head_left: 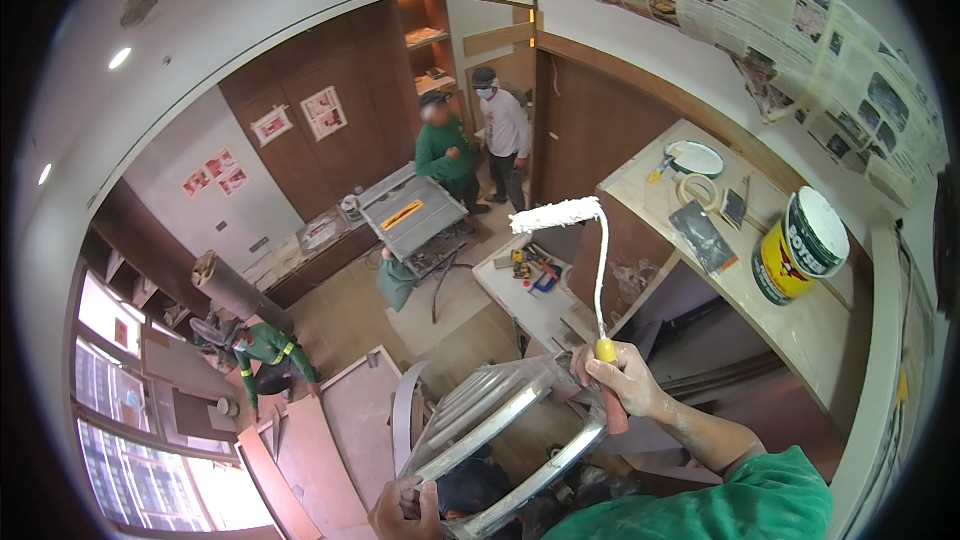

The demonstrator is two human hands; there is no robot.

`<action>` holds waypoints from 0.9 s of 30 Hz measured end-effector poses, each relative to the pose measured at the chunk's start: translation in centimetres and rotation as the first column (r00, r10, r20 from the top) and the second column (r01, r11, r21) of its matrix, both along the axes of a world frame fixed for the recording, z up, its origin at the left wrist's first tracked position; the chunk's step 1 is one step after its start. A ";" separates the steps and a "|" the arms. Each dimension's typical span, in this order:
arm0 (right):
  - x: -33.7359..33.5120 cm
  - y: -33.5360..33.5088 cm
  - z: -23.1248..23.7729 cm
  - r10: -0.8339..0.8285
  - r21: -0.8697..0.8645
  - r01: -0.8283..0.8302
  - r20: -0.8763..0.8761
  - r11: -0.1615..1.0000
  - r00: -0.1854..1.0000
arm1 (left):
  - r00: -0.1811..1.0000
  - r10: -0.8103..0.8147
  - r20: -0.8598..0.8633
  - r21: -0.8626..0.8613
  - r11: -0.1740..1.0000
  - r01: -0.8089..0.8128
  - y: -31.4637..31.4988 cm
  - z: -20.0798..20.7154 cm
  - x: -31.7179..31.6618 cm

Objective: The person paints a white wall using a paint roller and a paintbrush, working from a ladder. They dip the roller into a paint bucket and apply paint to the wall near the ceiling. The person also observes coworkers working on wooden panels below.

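Note:
My right hand [620,378] grips the red and yellow handle of a paint roller [558,215], whose white sleeve points left, up in the air in front of me. My left hand [405,512] holds the top edge of a metal stepladder [500,420] that I look down along. A paint bucket [800,245] with a white lid stands on the wooden cabinet top [740,280] to my right, an arm's reach from the roller.
A tape roll [697,188], a plate, a trowel and a dark sheet lie on the cabinet top. Two people [470,145] stand by a table saw [413,215] near the doorway. Another person [265,352] crouches at lower left beside boards. Newspaper covers the right wall.

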State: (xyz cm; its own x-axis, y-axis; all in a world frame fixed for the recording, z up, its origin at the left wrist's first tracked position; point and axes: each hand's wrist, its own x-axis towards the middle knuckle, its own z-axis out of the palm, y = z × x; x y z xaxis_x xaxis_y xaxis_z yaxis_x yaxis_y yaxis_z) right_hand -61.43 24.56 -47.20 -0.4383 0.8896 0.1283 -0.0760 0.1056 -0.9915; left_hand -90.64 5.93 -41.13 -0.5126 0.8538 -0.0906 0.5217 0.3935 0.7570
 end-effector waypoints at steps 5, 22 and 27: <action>-0.4 -0.2 0.1 -0.082 0.046 0.079 0.074 0.996 0.994 | 0.966 -0.163 0.199 0.080 0.985 0.150 0.2 0.1 -0.6; -0.7 -0.1 -2.6 -0.172 -0.009 0.174 0.127 0.985 0.977 | 0.877 -0.410 -0.249 -0.146 0.911 0.384 1.0 0.8 -0.5; -0.5 -0.2 -1.0 -0.173 0.054 0.166 0.157 0.985 0.972 | 0.798 -0.545 -0.258 -0.335 0.825 0.455 1.3 0.4 -0.9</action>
State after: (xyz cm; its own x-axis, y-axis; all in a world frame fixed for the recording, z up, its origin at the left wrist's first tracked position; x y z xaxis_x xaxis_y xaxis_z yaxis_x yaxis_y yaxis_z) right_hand -61.94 24.39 -48.18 -0.2995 0.9482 0.1059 0.1066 0.1436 -0.9839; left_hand -91.51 7.20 -40.72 -0.0560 0.9701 -0.2360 0.8947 0.1536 0.4194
